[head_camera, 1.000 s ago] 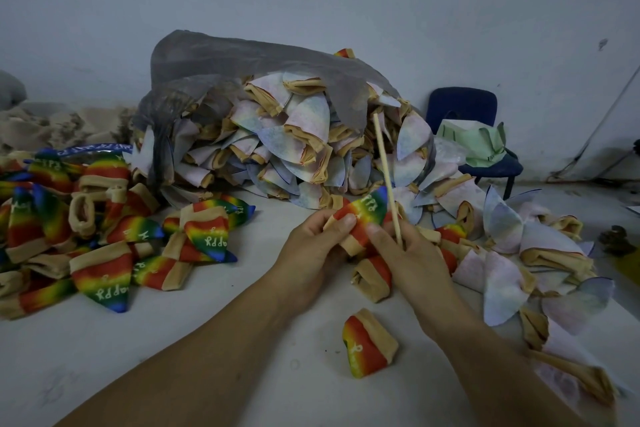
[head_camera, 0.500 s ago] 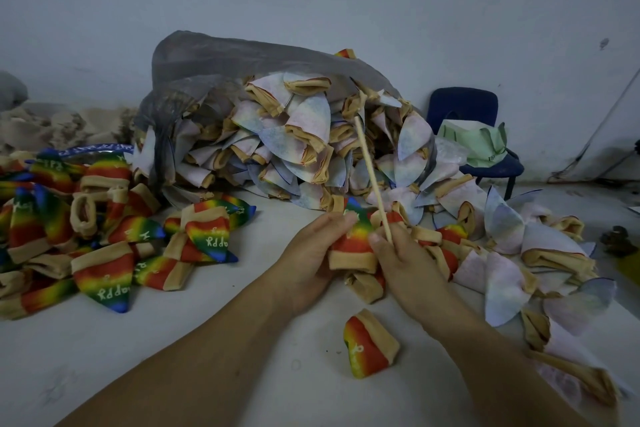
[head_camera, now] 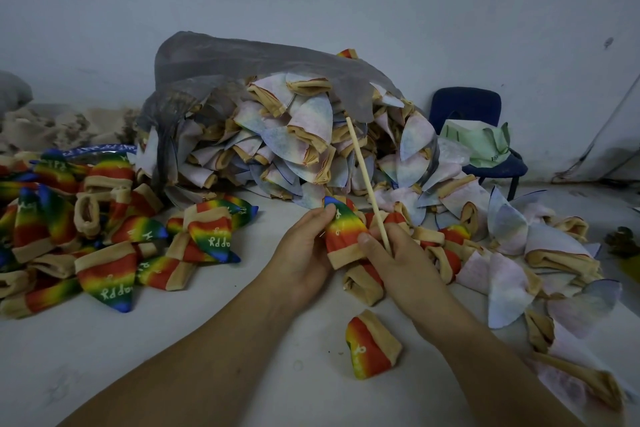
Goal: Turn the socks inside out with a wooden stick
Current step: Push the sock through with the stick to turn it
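Note:
A rainbow sock (head_camera: 343,232) with a tan cuff stands upright between my two hands, coloured side out. My left hand (head_camera: 301,253) holds its left side with the fingers along it. My right hand (head_camera: 398,260) presses its thumb on the cuff and grips a thin wooden stick (head_camera: 367,184), which leans up and to the left. Pale inside-out socks (head_camera: 298,142) spill from a grey plastic bag (head_camera: 242,62) behind. Rainbow socks (head_camera: 104,246) lie piled on the left.
One rainbow sock (head_camera: 372,345) lies alone on the white table (head_camera: 173,340) near my right forearm. More pale socks (head_camera: 512,274) spread along the right. A blue chair (head_camera: 485,135) with green fabric stands at the back right by the wall.
The rainbow sock has turned from tilted right to upright, with its cuff lower in my hands. The stick's top has swung left and my right hand has moved slightly down.

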Demonstrator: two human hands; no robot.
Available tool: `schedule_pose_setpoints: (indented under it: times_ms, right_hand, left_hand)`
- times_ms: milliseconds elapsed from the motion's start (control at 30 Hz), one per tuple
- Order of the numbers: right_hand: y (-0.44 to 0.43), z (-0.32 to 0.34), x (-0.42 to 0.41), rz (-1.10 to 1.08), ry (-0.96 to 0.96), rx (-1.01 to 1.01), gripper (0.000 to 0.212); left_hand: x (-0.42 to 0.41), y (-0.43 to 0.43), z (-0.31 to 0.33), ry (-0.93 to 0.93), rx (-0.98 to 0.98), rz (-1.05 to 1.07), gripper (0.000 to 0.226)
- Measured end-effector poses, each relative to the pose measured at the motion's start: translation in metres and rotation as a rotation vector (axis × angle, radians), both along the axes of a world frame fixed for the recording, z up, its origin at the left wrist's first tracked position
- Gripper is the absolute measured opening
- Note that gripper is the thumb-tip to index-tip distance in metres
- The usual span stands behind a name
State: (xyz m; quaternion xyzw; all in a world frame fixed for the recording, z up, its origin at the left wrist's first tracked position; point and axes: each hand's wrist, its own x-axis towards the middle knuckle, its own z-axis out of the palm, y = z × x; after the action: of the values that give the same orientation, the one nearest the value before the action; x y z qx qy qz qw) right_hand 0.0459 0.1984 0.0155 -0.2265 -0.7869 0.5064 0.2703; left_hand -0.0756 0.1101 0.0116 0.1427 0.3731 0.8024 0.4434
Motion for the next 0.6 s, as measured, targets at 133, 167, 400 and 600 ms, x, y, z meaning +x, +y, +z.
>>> schedule_pose_setpoints:
  times_ms: [133,167,400,600]
  right_hand:
    - [-0.001,-0.001,-0.001,0.002,-0.006,-0.014,0.023]
    - [-0.001,-0.001,0.0,0.009,0.006,-0.013,0.022]
    - [0.0,-0.001,0.003,-0.001,0.004,-0.007,0.018]
    - [-0.002,0.001,0.0,0.036,0.018,-0.025,0.019]
  left_hand:
    - [-0.003,0.0,-0.001,0.002,-0.001,-0.011,0.041]
    - [-0.005,0.0,-0.002,0.008,-0.002,-0.008,0.044]
    - [-0.009,0.002,-0.006,0.031,-0.009,0.003,0.033]
    - [-0.012,0.002,-0.007,0.027,0.034,0.024,0.045]
